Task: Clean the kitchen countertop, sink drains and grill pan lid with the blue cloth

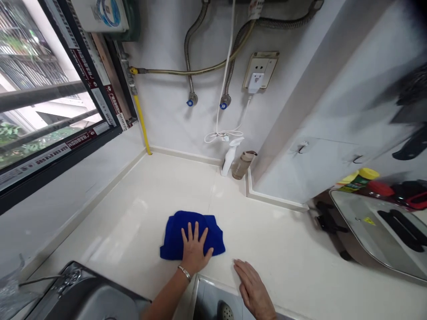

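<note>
My left hand (194, 251), with a bracelet at its wrist, lies flat with fingers spread on a blue cloth (173, 235). The cloth is partly folded over itself and rests on the white countertop (267, 235); the palm hides some of it. To the right of the cloth and apart from it, my right hand (251, 284) is at the counter's front edge. Its fingers are stretched out close together, and I see nothing held in it.
A white bottle (228, 160) and a brownish bottle (243, 165) stand by the back wall. At right sits a pan with a glass lid (373, 231). A metal basin (100, 302) is at lower left. Hoses and a plugged socket (260, 71) are on the wall.
</note>
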`<state>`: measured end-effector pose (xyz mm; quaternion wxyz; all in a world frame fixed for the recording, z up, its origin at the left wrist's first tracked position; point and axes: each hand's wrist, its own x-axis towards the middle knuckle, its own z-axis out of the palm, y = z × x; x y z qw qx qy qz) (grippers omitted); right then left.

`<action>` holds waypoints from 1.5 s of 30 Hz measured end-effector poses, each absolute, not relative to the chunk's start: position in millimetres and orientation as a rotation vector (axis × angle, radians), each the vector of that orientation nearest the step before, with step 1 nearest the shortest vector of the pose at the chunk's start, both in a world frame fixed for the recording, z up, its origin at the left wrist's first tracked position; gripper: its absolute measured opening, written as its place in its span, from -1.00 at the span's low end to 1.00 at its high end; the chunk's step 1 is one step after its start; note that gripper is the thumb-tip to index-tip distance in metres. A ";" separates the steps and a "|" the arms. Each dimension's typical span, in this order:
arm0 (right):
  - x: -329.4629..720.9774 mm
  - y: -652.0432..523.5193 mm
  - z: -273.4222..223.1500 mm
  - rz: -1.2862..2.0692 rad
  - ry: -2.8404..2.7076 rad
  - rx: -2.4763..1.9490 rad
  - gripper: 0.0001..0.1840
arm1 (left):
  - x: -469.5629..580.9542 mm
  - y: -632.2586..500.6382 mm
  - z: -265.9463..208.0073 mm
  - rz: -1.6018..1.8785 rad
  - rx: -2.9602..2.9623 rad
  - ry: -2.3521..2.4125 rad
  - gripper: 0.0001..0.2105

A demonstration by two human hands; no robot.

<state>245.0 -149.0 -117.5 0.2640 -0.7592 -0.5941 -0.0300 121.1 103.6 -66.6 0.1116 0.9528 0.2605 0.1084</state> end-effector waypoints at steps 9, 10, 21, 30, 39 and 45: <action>250.2 -139.5 -113.0 -0.010 -1.145 -1.962 -0.60 | 85.7 58.3 -58.9 0.243 2.665 0.502 -0.23; 249.4 -132.1 -108.9 0.020 -1.097 -1.962 -0.60 | 82.8 59.7 -57.3 0.210 2.655 0.496 -0.24; 254.2 -46.9 -104.8 0.142 -0.976 -2.130 -0.53 | 46.6 130.8 -66.7 0.511 2.563 1.030 -0.58; 264.4 -44.7 -102.5 0.221 -0.938 -2.127 -0.62 | 95.2 176.8 -64.1 0.434 2.551 0.989 -0.67; 270.5 -44.1 -96.1 0.202 -0.934 -2.077 -0.66 | 64.4 188.8 -46.2 0.377 2.578 0.559 -0.81; 271.8 -34.4 -85.0 0.238 -1.152 -2.095 -0.50 | 43.2 178.2 -45.8 0.319 2.592 0.491 -0.73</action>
